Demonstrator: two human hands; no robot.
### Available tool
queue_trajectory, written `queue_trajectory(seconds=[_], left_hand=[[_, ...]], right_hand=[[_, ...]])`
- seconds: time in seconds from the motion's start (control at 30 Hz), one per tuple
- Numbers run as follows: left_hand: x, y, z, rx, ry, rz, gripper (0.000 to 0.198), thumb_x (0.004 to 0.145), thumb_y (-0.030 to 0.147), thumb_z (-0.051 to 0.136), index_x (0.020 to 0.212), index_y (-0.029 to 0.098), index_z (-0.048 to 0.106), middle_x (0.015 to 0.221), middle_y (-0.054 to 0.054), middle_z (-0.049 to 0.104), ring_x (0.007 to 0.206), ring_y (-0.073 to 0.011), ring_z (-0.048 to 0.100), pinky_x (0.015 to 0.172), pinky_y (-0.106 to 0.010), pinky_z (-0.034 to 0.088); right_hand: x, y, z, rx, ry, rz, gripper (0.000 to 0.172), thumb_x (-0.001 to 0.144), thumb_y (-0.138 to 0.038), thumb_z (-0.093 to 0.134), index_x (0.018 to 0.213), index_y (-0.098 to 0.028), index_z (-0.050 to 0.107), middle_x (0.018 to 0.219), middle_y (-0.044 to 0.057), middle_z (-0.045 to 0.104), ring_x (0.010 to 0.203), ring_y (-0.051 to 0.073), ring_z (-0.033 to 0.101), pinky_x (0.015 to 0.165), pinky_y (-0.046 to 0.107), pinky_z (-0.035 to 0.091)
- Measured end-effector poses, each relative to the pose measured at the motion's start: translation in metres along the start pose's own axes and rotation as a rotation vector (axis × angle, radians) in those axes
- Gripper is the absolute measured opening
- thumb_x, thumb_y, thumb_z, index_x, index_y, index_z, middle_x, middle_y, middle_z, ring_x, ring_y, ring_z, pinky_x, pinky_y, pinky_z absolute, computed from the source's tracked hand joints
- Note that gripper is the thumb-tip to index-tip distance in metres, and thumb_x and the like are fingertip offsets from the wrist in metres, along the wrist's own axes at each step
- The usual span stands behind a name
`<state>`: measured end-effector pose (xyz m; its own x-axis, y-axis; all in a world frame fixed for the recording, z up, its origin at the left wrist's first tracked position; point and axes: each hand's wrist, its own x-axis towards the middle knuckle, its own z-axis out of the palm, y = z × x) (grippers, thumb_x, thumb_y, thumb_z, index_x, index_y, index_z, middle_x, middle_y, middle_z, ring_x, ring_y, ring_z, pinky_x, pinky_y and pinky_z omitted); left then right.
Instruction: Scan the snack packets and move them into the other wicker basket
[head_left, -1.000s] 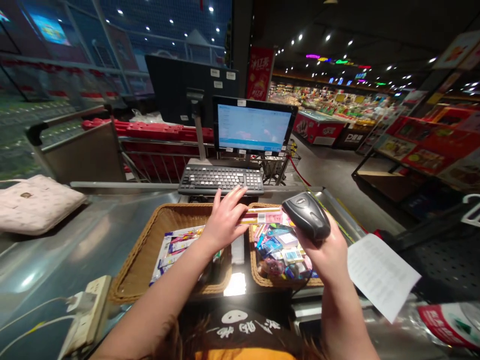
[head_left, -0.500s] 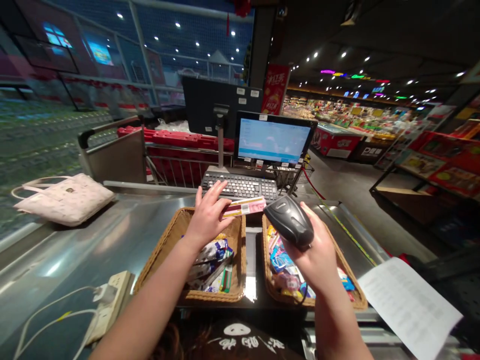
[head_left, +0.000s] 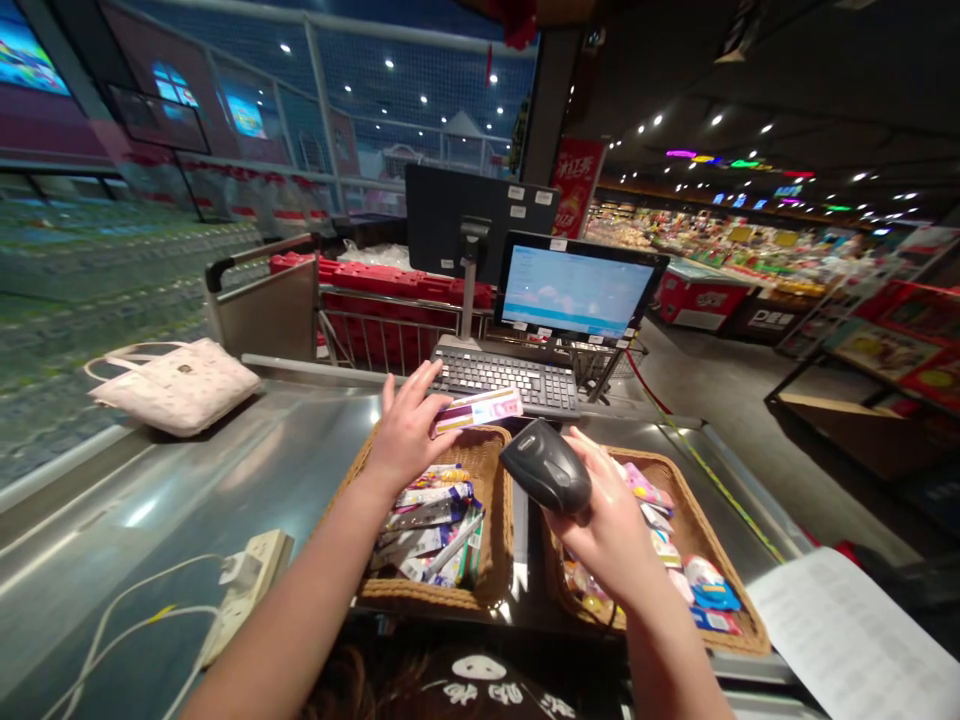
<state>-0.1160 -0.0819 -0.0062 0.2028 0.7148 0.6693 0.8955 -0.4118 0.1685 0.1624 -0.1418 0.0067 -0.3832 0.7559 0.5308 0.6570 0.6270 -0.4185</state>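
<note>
My left hand [head_left: 409,430] is over the far part of the left wicker basket [head_left: 496,560], its fingers near the keyboard [head_left: 517,378]. In it is one end of a long slim pink-and-white packet [head_left: 487,407] with a dark purple band, which lies level above the basket's far rim. A black barcode scanner [head_left: 547,467] is in the grip of my right hand [head_left: 611,515], its head pointing left towards the packet. Slim wrapped packets [head_left: 435,520] fill part of the left basket. Below my right forearm, the right wicker basket [head_left: 720,540] holds several small colourful packs [head_left: 709,585].
Behind the keyboard stand a lit till screen [head_left: 577,290] and the back of another monitor [head_left: 465,215]. A pale handbag [head_left: 180,385] rests on the metal counter [head_left: 277,460]. A power strip [head_left: 251,585] with white cables is at left, a paper sheet [head_left: 862,620] at right.
The view has shifted left, so things appear further right. The scanner has come a little left and lower relative to the packet, uncovering the packet's right end. The till screen's picture has changed.
</note>
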Motion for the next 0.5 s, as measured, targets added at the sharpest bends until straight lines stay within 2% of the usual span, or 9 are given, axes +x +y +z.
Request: queue_trajectory(seconds=[0.17,0.5], left_hand=[[-0.001,-0.005,0.000,-0.001,-0.001,-0.003,0.021,0.082,0.029,0.069,0.100,0.020,0.064,0.154,-0.016,0.041,0.144,-0.0330,0.036,0.119,-0.064,0.015],[-0.005,-0.013,0.004,0.000,-0.008,-0.011,0.022,0.082,0.029,0.069,0.102,0.020,0.063,0.155,-0.015,0.039,0.145,-0.0324,0.035,0.119,-0.065,0.015]], right_hand=[[0.000,-0.006,0.002,0.041,-0.059,0.022,0.043,0.078,-0.014,0.057,0.120,-0.023,0.057,0.132,0.011,0.058,0.140,0.034,0.041,0.115,0.062,0.032],[-0.003,-0.005,0.005,0.041,-0.040,0.050,0.042,0.077,-0.013,0.059,0.118,-0.023,0.058,0.131,0.011,0.058,0.138,0.033,0.043,0.115,0.060,0.034]])
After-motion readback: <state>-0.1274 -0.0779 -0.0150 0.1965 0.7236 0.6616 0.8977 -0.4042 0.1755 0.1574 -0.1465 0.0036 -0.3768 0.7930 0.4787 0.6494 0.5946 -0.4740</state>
